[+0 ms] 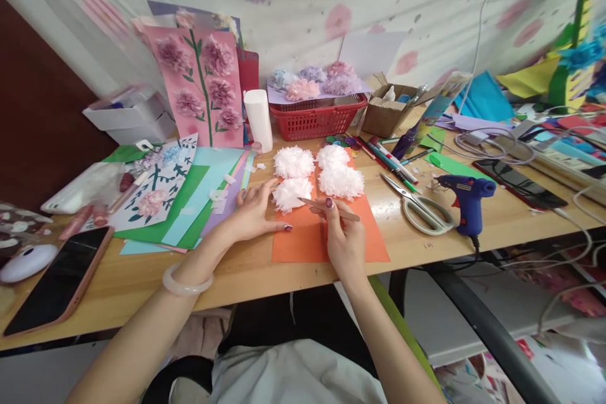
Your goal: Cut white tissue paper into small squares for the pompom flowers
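Several fluffy white paper flowers lie on a sheet of orange paper (303,245) in front of me. My right hand (345,237) is closed around a slim tan tool (349,214) that tapers to a point; its exact kind is unclear. The tip reaches the lower left white flower (290,194). My left hand (255,211) rests beside that flower, fingers apart and thumb stretched over the orange paper's left edge. It holds nothing, and whether its fingertips touch the petals is unclear. To the right lies another white flower (341,182).
Scissors (426,211), a blue glue gun (471,199) and a phone (521,183) lie to the right. Coloured paper sheets (189,214) and another phone (61,278) are at left. A red basket (315,123) and a white roll (258,120) stand behind.
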Available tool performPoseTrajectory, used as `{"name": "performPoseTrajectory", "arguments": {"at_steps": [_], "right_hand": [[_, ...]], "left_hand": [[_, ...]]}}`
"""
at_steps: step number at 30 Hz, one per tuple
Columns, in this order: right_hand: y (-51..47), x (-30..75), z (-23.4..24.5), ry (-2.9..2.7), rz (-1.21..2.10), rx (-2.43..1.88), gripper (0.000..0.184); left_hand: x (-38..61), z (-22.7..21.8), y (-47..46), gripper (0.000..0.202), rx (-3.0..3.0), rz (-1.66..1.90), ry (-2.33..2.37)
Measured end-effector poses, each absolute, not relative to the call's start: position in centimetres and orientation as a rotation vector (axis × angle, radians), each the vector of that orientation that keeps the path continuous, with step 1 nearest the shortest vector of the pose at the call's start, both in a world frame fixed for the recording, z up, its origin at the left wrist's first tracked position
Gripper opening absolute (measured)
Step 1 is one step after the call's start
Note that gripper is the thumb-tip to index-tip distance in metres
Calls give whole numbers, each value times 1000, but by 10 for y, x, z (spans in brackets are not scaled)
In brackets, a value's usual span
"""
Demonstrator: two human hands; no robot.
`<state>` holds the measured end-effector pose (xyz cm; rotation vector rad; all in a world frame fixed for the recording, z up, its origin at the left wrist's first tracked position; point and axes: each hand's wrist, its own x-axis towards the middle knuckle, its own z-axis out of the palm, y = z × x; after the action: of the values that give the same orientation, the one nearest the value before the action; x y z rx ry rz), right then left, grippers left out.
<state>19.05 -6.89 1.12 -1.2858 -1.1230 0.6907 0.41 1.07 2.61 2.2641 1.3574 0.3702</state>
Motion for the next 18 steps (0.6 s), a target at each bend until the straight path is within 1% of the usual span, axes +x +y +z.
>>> {"name": "performPoseTrajectory", "arguments": {"at_steps": [6, 12, 16, 18], "right_hand": [[-67, 191, 11, -1053, 748, -1272, 45], [-68, 191, 16, -1015, 785, -1230, 50], [-72, 194, 14, -720, 823, -1141, 45], [-73, 197, 10, -582, 831, -1100, 40]], "left_hand": [[3, 24, 11, 98, 2273, 351, 1378], [1, 25, 10, 96, 2278, 364, 1359], [2, 30, 9, 98, 2280, 366, 1375], [6, 32, 10, 93, 2288, 441, 1372]]}}
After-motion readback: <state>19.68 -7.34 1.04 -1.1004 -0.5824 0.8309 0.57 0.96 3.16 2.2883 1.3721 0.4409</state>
